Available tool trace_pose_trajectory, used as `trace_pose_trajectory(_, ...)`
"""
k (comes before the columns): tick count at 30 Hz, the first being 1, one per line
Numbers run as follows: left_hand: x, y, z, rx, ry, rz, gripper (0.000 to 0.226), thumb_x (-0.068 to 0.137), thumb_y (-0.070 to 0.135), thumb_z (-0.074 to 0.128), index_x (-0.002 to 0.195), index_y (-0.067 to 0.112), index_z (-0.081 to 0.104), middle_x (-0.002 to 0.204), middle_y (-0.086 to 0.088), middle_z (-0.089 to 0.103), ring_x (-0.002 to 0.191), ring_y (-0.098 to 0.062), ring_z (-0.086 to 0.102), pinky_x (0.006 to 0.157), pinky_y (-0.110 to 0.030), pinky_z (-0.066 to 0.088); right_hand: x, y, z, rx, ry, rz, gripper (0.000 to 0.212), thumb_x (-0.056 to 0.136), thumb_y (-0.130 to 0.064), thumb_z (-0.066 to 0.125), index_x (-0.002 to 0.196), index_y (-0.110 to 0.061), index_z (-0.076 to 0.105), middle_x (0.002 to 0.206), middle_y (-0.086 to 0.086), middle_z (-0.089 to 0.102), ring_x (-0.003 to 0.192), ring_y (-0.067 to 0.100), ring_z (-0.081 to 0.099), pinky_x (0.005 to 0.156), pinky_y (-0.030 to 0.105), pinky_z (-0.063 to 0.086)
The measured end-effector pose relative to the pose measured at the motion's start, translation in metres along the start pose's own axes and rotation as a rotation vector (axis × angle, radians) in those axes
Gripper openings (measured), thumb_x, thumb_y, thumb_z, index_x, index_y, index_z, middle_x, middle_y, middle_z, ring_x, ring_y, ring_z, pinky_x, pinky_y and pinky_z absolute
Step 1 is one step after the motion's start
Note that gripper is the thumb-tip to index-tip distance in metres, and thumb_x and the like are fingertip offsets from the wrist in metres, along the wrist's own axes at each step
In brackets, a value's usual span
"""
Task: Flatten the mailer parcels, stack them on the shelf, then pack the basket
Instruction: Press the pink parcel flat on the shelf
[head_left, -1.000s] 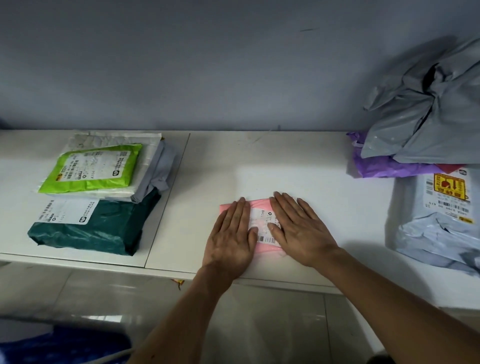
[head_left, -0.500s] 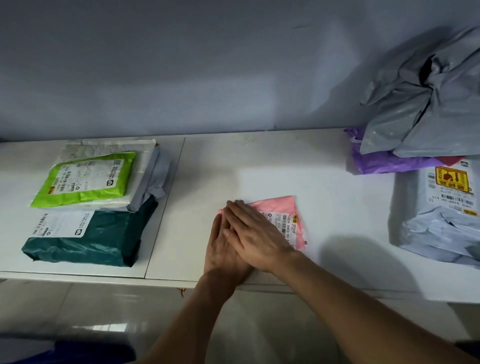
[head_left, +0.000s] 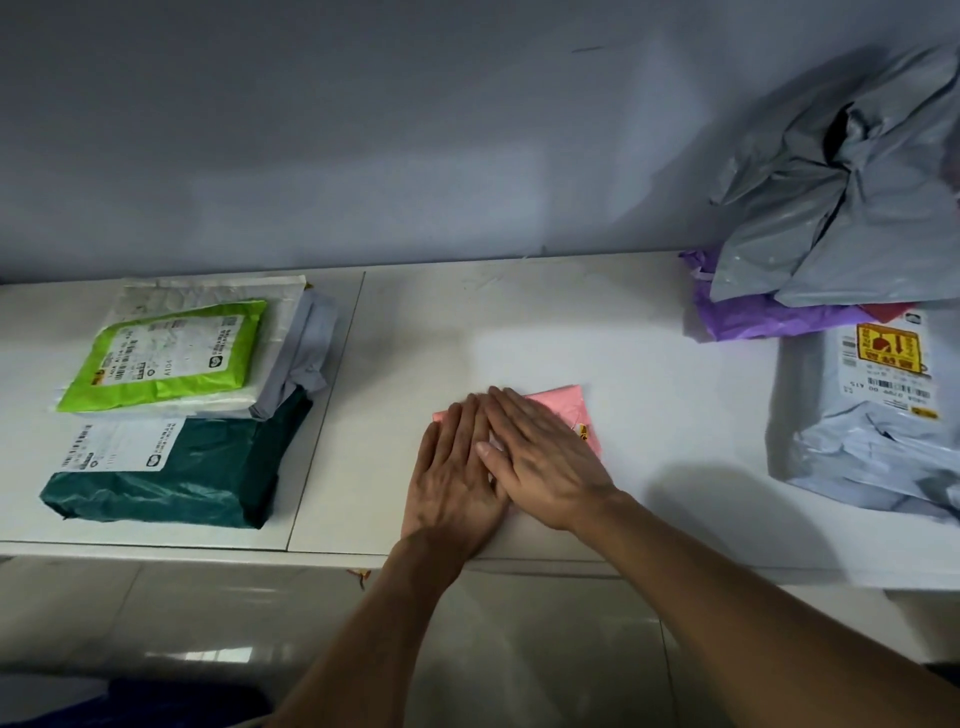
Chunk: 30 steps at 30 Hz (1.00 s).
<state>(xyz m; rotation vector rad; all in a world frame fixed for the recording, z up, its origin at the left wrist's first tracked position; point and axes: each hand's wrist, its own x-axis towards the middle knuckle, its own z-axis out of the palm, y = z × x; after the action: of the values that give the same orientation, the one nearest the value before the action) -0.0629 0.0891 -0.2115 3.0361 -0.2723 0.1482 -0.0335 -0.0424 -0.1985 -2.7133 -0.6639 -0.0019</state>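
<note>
Because both hands lie flat on top of it, the pink mailer (head_left: 569, 408) shows only along its far edge and its right corner, near the front of the white surface (head_left: 519, 322). The left hand (head_left: 454, 483) presses with straight fingers pointing away from the person. The right hand (head_left: 545, 462) crosses over it at an angle, fingers likewise straight and together, gripping nothing. The mailer's long axis runs roughly left to right, slightly tilted, so its uncovered part lies beyond and to the right of the fingertips, nearer the right hand. It looks thin and smooth, with a scrap of printed label peeking out (mostly hidden). The flattened stack, a green mailer (head_left: 171, 353) atop a dark teal parcel (head_left: 197, 483), sits well apart to the left, on the left hand's side, so carrying the mailer there probably falls to that hand. Crumpled grey bags (head_left: 841, 218) wait at the right.
</note>
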Motion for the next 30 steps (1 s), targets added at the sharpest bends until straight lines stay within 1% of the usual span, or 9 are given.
trace_pose_trajectory(3,0.001,-0.006,0.002,-0.004,0.011,0.011,0.063,0.096,0.041,0.029,0.146,0.005,0.04,0.153,-0.012,0.036,0.142,-0.026,0.034,0.118,-0.042,0.025,-0.009,0.014,-0.006,-0.091,-0.032,0.045,0.072,0.098,-0.058,0.011,0.156,-0.015,0.015,0.162,-0.001,0.011,0.149,0.009,0.006,0.12,0.026,-0.003)
trace_pose_trajectory(8,-0.009,-0.02,0.0,0.039,-0.009,0.017,0.071,0.096,0.058,0.025,0.151,0.014,0.032,0.158,-0.003,0.028,0.147,-0.019,0.023,0.12,-0.042,0.016,-0.02,0.024,-0.009,-0.229,-0.017,0.112,0.067,0.1,-0.052,0.023,0.146,-0.006,0.04,0.153,0.008,0.037,0.143,0.018,0.033,0.12,0.031,0.012)
trace_pose_trajectory(11,-0.014,-0.024,-0.003,0.04,0.006,-0.006,0.067,0.098,0.053,0.026,0.15,0.012,0.035,0.157,-0.005,0.031,0.145,-0.021,0.027,0.117,-0.047,0.025,-0.021,0.023,-0.008,-0.233,-0.016,0.141,0.066,0.1,-0.049,0.023,0.147,-0.004,0.039,0.154,0.01,0.036,0.144,0.02,0.032,0.118,0.037,0.021)
trace_pose_trajectory(17,-0.014,-0.024,-0.005,0.03,-0.028,-0.007,0.061,0.098,0.043,0.024,0.148,0.01,0.038,0.154,-0.007,0.037,0.142,-0.025,0.035,0.114,-0.049,0.031,-0.018,0.023,-0.004,-0.257,-0.023,0.146,0.066,0.097,-0.046,0.024,0.145,-0.004,0.042,0.153,0.01,0.037,0.143,0.02,0.033,0.117,0.035,0.016)
trace_pose_trajectory(19,-0.012,-0.026,-0.006,0.027,-0.04,-0.004,0.062,0.098,0.044,0.023,0.148,0.01,0.039,0.154,-0.007,0.037,0.142,-0.026,0.036,0.113,-0.05,0.029,-0.017,0.023,-0.003,-0.267,-0.02,0.145,0.07,0.096,-0.049,0.018,0.148,-0.007,0.036,0.156,0.007,0.031,0.146,0.018,0.027,0.119,0.033,0.01)
trace_pose_trajectory(22,-0.011,-0.026,-0.012,0.016,-0.104,0.005,0.07,0.096,0.05,0.009,0.153,0.013,0.028,0.16,-0.004,0.021,0.148,-0.024,0.021,0.119,-0.046,0.016,-0.016,0.025,-0.005,-0.27,-0.077,0.127,0.082,0.087,-0.055,-0.007,0.155,-0.013,0.009,0.163,0.001,0.003,0.15,0.013,0.0,0.121,0.03,-0.005)
trace_pose_trajectory(24,-0.007,-0.022,-0.018,-0.009,-0.095,-0.003,0.073,0.095,0.051,0.007,0.152,0.012,0.029,0.16,-0.005,0.023,0.148,-0.024,0.021,0.119,-0.043,0.014,-0.015,0.023,-0.011,-0.25,-0.126,0.128,0.083,0.086,-0.057,-0.011,0.156,-0.014,0.002,0.163,0.0,-0.003,0.15,0.012,-0.006,0.121,0.03,-0.006)
trace_pose_trajectory(28,0.0,-0.011,-0.025,-0.01,0.03,-0.015,0.055,0.098,0.035,0.029,0.135,0.004,0.054,0.141,-0.015,0.052,0.131,-0.031,0.05,0.11,-0.042,0.036,-0.014,0.012,-0.021,-0.262,-0.001,0.133,0.067,0.101,-0.051,0.014,0.154,-0.01,0.022,0.161,0.007,0.019,0.149,0.02,0.014,0.122,0.037,0.009)
trace_pose_trajectory(30,0.004,-0.005,-0.021,0.009,0.037,0.036,0.054,0.097,0.03,0.029,0.139,0.005,0.051,0.145,-0.014,0.049,0.136,-0.03,0.044,0.113,-0.042,0.034,-0.013,0.006,-0.021,-0.3,0.041,0.09,0.063,0.102,-0.046,0.015,0.151,-0.009,0.032,0.157,0.009,0.03,0.147,0.024,0.024,0.121,0.042,0.018)
